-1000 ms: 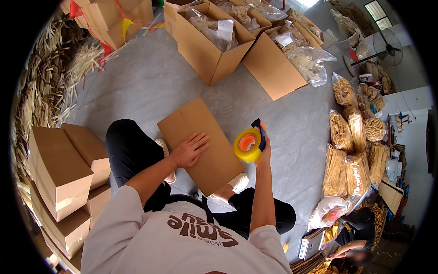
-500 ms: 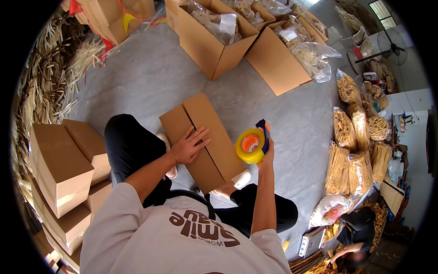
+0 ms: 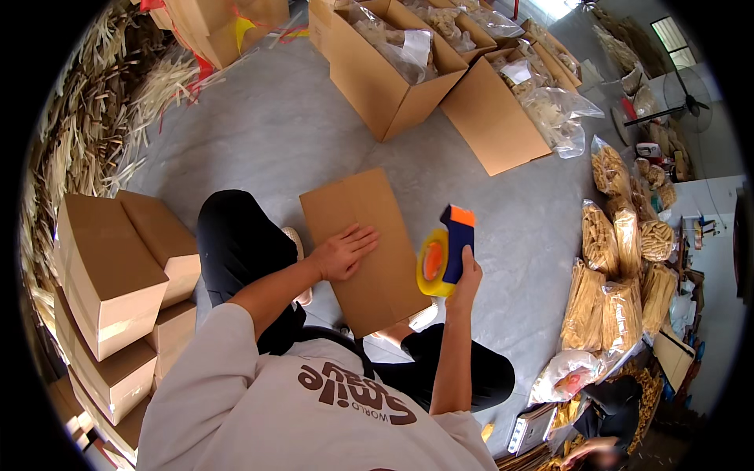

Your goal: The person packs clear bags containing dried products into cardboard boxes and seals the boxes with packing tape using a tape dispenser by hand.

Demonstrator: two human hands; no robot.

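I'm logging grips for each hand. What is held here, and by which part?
The right hand holds a tape dispenser by its blue handle. The left hand lies flat on the flattened cardboard box, gripping nothing.

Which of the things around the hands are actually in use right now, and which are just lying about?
In use:
- flat cardboard box, under the left hand
- yellow tape dispenser with blue handle, held in the right hand

Lying about:
- open cartons with bagged goods
- stacked closed boxes at left
- clear bags of pale sticks at right
- loose straw heap
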